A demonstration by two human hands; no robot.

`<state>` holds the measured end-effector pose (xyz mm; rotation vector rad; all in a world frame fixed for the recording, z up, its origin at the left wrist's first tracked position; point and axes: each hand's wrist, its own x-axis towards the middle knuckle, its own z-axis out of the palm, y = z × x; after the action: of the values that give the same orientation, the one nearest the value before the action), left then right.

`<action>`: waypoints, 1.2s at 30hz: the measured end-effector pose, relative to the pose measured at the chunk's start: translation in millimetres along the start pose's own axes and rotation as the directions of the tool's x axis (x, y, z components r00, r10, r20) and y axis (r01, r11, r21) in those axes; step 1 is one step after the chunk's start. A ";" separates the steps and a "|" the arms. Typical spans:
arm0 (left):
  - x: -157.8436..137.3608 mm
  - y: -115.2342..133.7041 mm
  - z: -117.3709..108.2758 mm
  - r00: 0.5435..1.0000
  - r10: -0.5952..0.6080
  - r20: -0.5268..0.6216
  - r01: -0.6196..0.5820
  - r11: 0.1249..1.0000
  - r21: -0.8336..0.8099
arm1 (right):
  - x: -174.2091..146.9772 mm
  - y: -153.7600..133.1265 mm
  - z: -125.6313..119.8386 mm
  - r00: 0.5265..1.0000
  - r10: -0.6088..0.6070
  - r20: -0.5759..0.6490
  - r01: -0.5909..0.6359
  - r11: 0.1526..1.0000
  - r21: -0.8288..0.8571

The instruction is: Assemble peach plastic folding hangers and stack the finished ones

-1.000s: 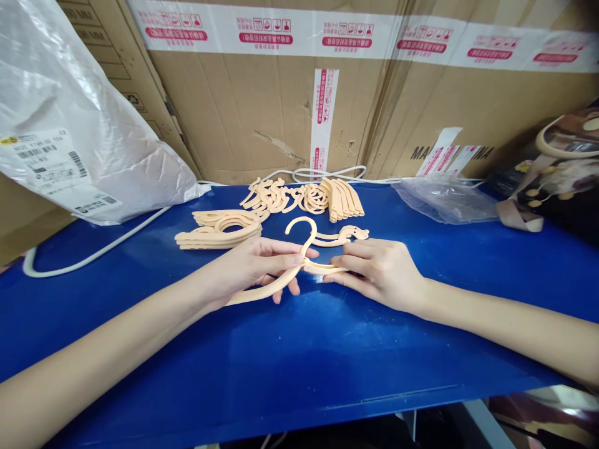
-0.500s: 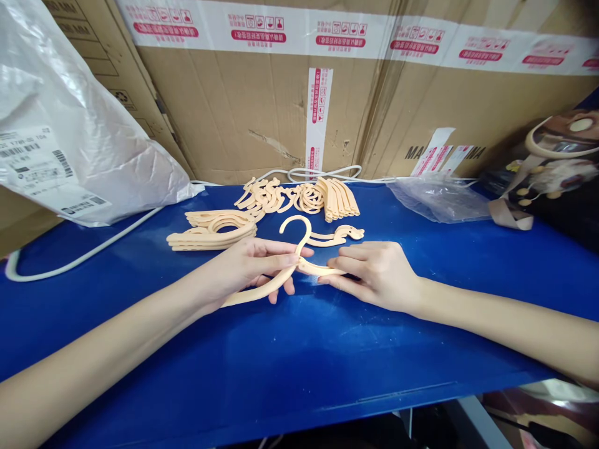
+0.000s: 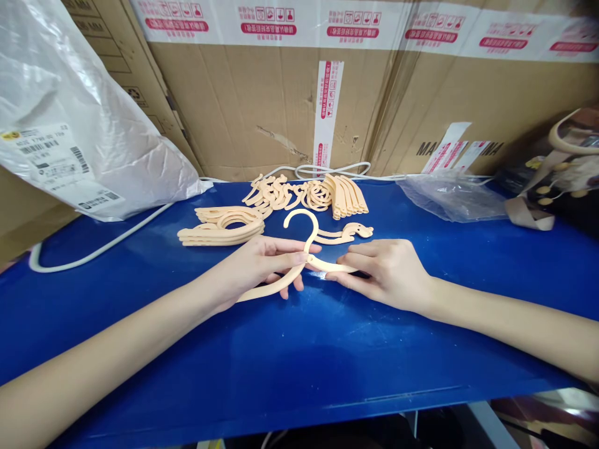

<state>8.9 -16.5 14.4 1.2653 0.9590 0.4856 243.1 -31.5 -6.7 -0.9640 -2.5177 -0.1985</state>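
A cream plastic clothes hanger (image 3: 276,287) is held above the blue table, its hook curling up and to the left. My left hand (image 3: 262,265) is closed on it, the thumb pressing near the joint below the hook while one arm runs beneath the palm. My right hand (image 3: 388,271) pinches the hanger's other arm between thumb and fingers; that arm's far end is hidden in the hand. Just beyond the hands lie loose hanger pieces (image 3: 349,234) with a curled, animal-like end. A stack of cream hanger pieces (image 3: 219,236) lies beyond my left wrist.
Further back sit a jumble of curved pieces (image 3: 276,192) and a fanned row of hanger arms (image 3: 346,196). Cardboard boxes (image 3: 262,100) stand behind the blue table (image 3: 299,362). A white plastic parcel bag (image 3: 116,137), a white cable (image 3: 107,243) and a clear bag (image 3: 453,198) lie around.
The view has shifted slightly, so everything sits a little further right. Both hands keep their hold on the hanger, whose right arm looks a little more level.
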 end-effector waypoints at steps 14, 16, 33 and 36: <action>-0.4 2.5 8.3 0.999 0.052 -0.017 -0.048 0.988 0.149 | -1.2 -1.2 0.0 0.992 -0.106 -0.070 0.101 0.992 -0.070; 1.4 1.2 7.6 0.998 0.055 -0.005 -0.053 0.984 0.168 | -1.0 -1.8 -0.6 0.991 -0.117 -0.059 0.114 0.991 -0.064; -5.2 -0.9 9.4 0.985 0.171 0.014 -0.145 0.789 0.597 | 6.0 2.8 -0.6 0.992 0.041 -0.118 -0.045 0.999 -0.028; -4.4 -2.7 8.2 0.982 0.187 0.027 -0.164 0.775 0.610 | 6.3 4.2 0.1 0.992 0.034 -0.123 -0.036 0.999 -0.016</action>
<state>12.7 -25.3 13.3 1.9566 1.0752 0.3465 241.7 -24.6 -4.1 -0.9718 -2.3892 -0.2618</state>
